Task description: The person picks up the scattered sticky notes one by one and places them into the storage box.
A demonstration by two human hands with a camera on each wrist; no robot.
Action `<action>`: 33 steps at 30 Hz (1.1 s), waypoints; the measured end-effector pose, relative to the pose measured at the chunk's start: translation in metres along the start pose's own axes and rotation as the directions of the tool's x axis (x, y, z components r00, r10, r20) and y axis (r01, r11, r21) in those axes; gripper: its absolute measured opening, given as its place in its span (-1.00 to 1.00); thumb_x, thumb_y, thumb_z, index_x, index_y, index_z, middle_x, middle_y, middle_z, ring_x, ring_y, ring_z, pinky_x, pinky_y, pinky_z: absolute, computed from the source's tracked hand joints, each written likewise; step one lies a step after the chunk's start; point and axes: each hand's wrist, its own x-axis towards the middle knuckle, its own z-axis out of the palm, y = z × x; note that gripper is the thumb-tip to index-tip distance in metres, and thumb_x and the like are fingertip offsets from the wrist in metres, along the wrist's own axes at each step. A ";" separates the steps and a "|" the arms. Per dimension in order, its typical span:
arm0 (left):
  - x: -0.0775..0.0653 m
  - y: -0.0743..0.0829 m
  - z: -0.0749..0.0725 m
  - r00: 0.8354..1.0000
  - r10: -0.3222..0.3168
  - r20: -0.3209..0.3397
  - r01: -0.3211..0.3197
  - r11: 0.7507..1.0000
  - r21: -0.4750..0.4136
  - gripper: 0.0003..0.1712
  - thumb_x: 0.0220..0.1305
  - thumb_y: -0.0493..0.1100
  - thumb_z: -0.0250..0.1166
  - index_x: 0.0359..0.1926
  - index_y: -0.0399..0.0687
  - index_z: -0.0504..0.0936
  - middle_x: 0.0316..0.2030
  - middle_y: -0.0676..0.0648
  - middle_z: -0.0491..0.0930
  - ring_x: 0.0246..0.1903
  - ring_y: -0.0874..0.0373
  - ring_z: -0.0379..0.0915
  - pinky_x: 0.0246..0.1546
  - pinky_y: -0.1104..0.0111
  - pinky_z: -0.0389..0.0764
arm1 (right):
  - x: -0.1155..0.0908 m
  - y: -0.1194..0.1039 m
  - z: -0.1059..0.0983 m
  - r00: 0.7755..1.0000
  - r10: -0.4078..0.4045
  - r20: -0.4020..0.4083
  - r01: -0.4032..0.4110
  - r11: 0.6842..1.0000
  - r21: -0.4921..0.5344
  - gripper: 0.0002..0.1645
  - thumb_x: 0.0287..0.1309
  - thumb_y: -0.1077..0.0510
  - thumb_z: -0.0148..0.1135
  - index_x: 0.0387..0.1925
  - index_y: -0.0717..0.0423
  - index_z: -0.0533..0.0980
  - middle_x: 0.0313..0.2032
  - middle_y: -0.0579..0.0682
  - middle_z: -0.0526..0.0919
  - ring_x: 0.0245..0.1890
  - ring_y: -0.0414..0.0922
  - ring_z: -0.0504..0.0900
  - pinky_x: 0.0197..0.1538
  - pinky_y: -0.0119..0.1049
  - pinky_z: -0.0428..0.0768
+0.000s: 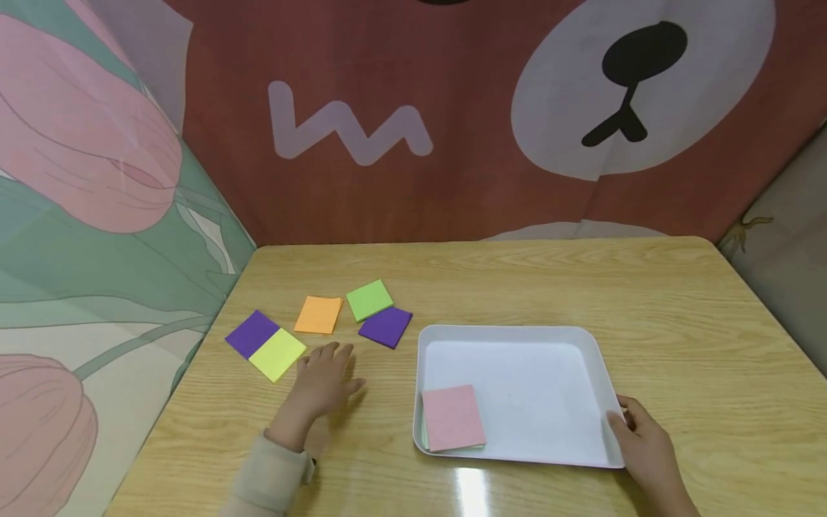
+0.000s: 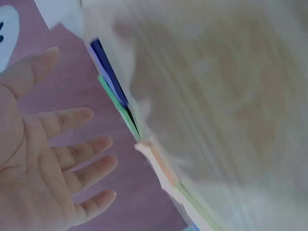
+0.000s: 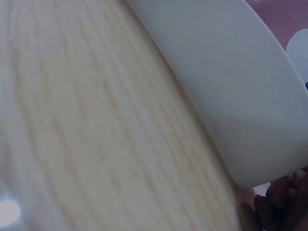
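Our right hand (image 1: 650,446) pinches the tray (image 1: 543,395) by its right edge, likely steadying it; a pink square (image 1: 454,418) lies in its near left corner. Our left hand (image 1: 321,382), empty, spread, hovers beside the yellow square (image 1: 277,355) toward the worktop's (image 1: 711,345) left edge.

sleeve (image 1: 263,477) cut off, pale-green sheet (image 1: 425,435) mostly hidden

White tray (image 1: 543,388): shallow, rounded corners, flat on desk (image 1: 711,323), right end held. Pink square (image 1: 454,418) inside, near left corner, pale green square (image 1: 425,435) mostly hidden beneath. Left of tray, more flat squares: dark purple square (image 1: 388,327) just beside tray's far left corner, touching green square (image 1: 370,300); orange square (image 1: 319,314) farther left; leftmost, violet square (image 1: 252,334) and yellow square (image 1: 278,355), turned diagonally, edge to edge.
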 end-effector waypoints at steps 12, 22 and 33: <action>0.001 -0.035 -0.012 0.988 -0.145 0.057 0.143 0.989 0.036 -0.30 0.09 0.07 0.13 0.13 -0.31 0.23 0.05 -0.47 0.26 -0.03 -0.44 0.15 -0.10 -0.29 0.19 | 0.000 0.001 -0.001 1.000 0.015 0.015 -0.015 1.000 0.005 -0.63 0.21 0.13 -0.11 -0.02 0.29 0.30 -0.57 0.01 0.34 -0.54 -0.11 0.35 -0.54 -0.27 0.40; 0.003 -0.057 -0.013 0.974 -0.190 0.121 0.186 0.982 0.039 -0.40 0.11 0.05 0.12 0.01 -0.33 0.31 -0.15 -0.43 0.36 -0.20 -0.39 0.26 -0.21 -0.29 0.25 | 0.000 0.001 0.000 1.000 0.003 0.013 -0.003 1.000 0.005 -0.63 0.20 0.13 -0.11 -0.03 0.30 0.31 -0.56 0.03 0.37 -0.52 -0.10 0.36 -0.52 -0.26 0.40; 0.011 -0.082 -0.014 0.965 -0.220 0.144 0.219 0.975 0.028 -0.35 0.09 0.08 0.11 0.01 -0.37 0.30 -0.10 -0.50 0.28 -0.12 -0.47 0.19 -0.11 -0.37 0.15 | 0.000 0.001 0.000 1.000 -0.008 0.003 0.008 1.000 -0.006 -0.63 0.20 0.14 -0.11 -0.03 0.29 0.31 -0.56 0.03 0.36 -0.51 -0.08 0.36 -0.48 -0.22 0.39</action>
